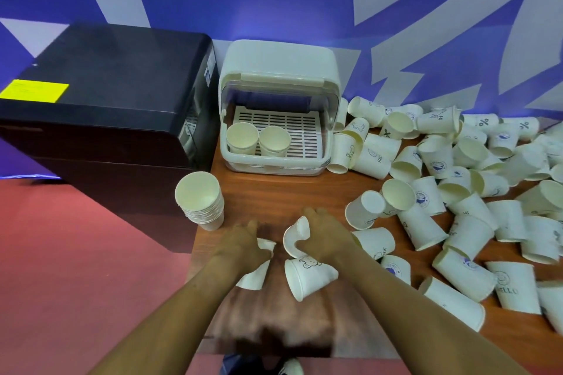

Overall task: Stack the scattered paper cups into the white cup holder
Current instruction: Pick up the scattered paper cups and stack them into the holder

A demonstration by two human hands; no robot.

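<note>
The left hand holds one white paper cup lying on its side. The right hand pinches another tipped cup. The white plastic cup holder sits straight ahead, nearer the left hand, with two cups inside. Many loose cups lie right.

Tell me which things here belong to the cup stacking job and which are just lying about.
Part of the job:
- white plastic cup holder, two cups inside
- scattered white paper cups
- nested stack of paper cups
- left hand and right hand, each holding a cup

Just lying about:
- black box-shaped appliance with yellow sticker
</note>
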